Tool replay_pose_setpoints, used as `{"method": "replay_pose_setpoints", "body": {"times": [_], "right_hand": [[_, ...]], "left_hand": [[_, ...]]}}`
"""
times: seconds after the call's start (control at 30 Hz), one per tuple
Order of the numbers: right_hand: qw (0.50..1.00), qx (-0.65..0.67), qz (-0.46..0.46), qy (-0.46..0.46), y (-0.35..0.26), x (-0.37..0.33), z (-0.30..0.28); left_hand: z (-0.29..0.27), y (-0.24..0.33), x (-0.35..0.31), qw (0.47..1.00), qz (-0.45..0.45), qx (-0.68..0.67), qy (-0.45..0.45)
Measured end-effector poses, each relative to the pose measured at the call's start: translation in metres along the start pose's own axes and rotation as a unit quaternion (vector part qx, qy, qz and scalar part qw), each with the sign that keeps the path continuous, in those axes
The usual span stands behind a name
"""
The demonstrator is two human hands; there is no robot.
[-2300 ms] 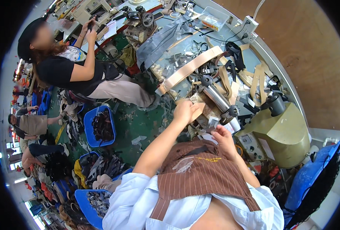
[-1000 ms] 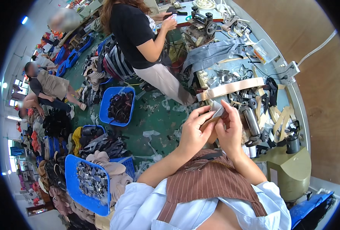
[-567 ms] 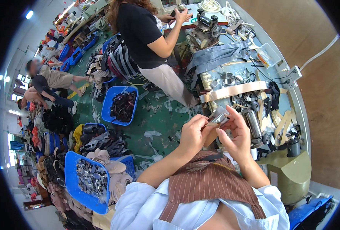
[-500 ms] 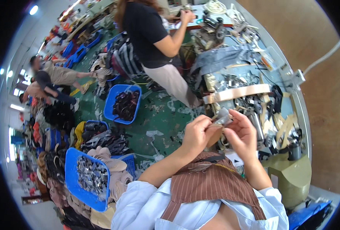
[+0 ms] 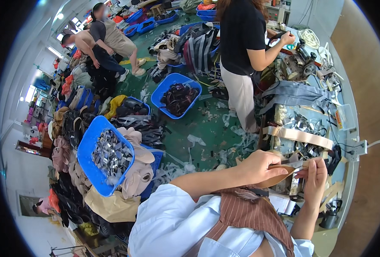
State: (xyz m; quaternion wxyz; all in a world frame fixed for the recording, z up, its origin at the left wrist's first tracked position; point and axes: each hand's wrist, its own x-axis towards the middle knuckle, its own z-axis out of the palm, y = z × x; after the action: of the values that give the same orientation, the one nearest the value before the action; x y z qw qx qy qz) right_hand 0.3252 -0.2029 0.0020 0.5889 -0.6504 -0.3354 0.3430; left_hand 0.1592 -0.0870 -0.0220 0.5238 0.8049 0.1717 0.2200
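My left hand (image 5: 262,168) is closed around a flat tan curved piece (image 5: 276,179) whose exact kind I cannot make out. A short greyish strip (image 5: 296,164) lies along its upper edge, reaching toward the right hand. My right hand (image 5: 315,176) pinches the strip's far end between thumb and fingers. Both hands are held in front of the brown striped apron, close to the workbench edge. Under them, a white paper-like item (image 5: 282,203) shows on the bench side.
A blue basket (image 5: 83,150) of small grey pieces stands at left by beige caps (image 5: 137,177). Another blue basket (image 5: 157,95) holds dark items on the green floor. A co-worker (image 5: 243,43) stands ahead at the cluttered bench, where a pale curved band (image 5: 301,137) lies.
My head view has turned, so the room is shifted. Both hands appear farther right and lower, and the tan piece and strip between them show more plainly.
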Motion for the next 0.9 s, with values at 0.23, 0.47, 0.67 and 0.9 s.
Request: {"method": "replay_pose_setpoints", "body": {"times": [0.23, 0.47, 0.67, 0.9], "right_hand": [[0.992, 0.002, 0.017, -0.123, -0.013, 0.01, -0.011], [0.99, 0.103, 0.05, -0.087, -0.003, 0.002, 0.003], [0.975, 0.196, 0.102, -0.036, 0.001, -0.005, 0.008], [0.991, -0.043, -0.103, -0.073, -0.007, -0.002, -0.015]], "left_hand": [[-0.01, -0.002, -0.002, 0.999, 0.013, -0.018, -0.033], [-0.023, 0.01, 0.0, 0.995, -0.068, 0.025, -0.063], [-0.02, 0.013, 0.002, 0.99, -0.119, 0.052, -0.055], [-0.017, 0.012, 0.002, 0.99, -0.13, 0.025, -0.047]]}}
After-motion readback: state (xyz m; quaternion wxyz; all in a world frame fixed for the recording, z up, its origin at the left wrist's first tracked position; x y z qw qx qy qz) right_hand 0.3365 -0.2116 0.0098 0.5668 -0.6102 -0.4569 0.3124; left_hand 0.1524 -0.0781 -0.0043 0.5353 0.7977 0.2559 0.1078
